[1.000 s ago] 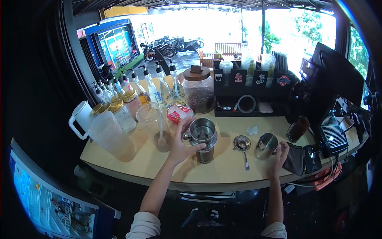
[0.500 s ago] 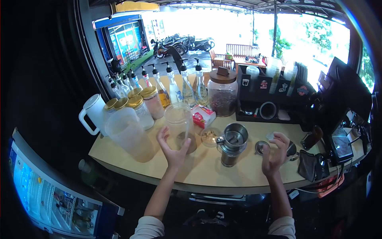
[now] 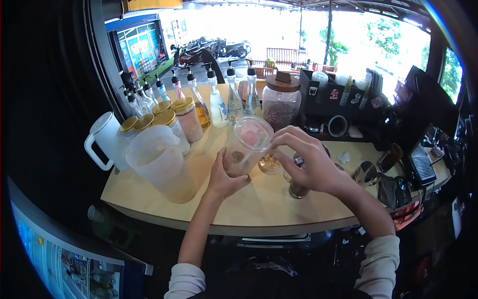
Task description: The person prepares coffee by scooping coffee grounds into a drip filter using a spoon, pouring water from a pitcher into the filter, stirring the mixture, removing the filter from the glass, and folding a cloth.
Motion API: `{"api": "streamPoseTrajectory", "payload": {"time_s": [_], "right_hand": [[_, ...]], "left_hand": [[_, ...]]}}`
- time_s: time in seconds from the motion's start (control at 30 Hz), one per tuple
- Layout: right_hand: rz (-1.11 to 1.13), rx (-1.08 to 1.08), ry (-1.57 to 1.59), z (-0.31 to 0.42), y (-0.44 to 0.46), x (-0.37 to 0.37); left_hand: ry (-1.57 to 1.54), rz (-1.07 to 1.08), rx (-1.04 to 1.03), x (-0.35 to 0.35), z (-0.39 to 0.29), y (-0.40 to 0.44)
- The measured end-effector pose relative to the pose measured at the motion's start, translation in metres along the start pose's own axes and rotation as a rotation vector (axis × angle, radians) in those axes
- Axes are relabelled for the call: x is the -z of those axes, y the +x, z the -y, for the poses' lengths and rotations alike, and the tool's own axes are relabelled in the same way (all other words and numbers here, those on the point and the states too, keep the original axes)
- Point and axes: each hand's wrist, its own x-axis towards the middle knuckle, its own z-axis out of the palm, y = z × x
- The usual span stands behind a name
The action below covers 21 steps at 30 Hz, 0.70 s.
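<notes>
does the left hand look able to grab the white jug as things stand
Probably not: the left hand is around the clear container, and the frosted pitcher stands between it and the white jug.

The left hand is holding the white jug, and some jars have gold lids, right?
Not quite: the left hand is holding a clear container, not the white jug, which stands on the counter, as the head view shows. Some jars do have gold lids.
</notes>
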Motion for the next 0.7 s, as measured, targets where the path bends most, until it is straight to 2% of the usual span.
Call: {"api": "streamPoseTrajectory", "payload": {"time_s": [0.13,0.27,0.33,0.4,0.47,0.5,0.57,0.6,0.63,0.7], "right_hand": [[0.034,0.019,0.043,-0.018,0.014,-0.020],[0.193,-0.095,0.003,-0.039,0.024,-0.038],[0.409,-0.181,-0.035,-0.049,0.033,-0.042],[0.435,-0.134,-0.059,-0.052,0.043,-0.051],[0.921,-0.180,-0.490,-0.057,0.053,-0.066],[0.921,-0.181,-0.484,-0.064,0.051,-0.071],[0.935,0.393,-0.625,-0.084,0.044,-0.084],[0.935,0.392,-0.621,-0.089,0.041,-0.088],[0.848,0.530,-0.683,-0.093,0.037,-0.092],[0.760,0.668,-0.738,-0.101,0.033,-0.098]], "left_hand": [[0.046,0.104,-0.047,0.005,-0.010,-0.001],[0.120,0.120,-0.098,0.010,-0.006,-0.005],[0.118,0.132,-0.125,0.010,-0.012,-0.008],[0.109,0.148,-0.156,0.009,-0.013,-0.008],[0.148,0.150,-0.235,0.009,-0.011,-0.007],[0.150,0.153,-0.231,0.008,-0.009,-0.007],[0.139,0.114,-0.220,0.006,-0.003,-0.006],[0.140,0.115,-0.216,0.006,-0.004,-0.006],[0.152,0.110,-0.212,0.007,-0.005,-0.006],[0.163,0.103,-0.202,0.009,-0.007,-0.006]]}}
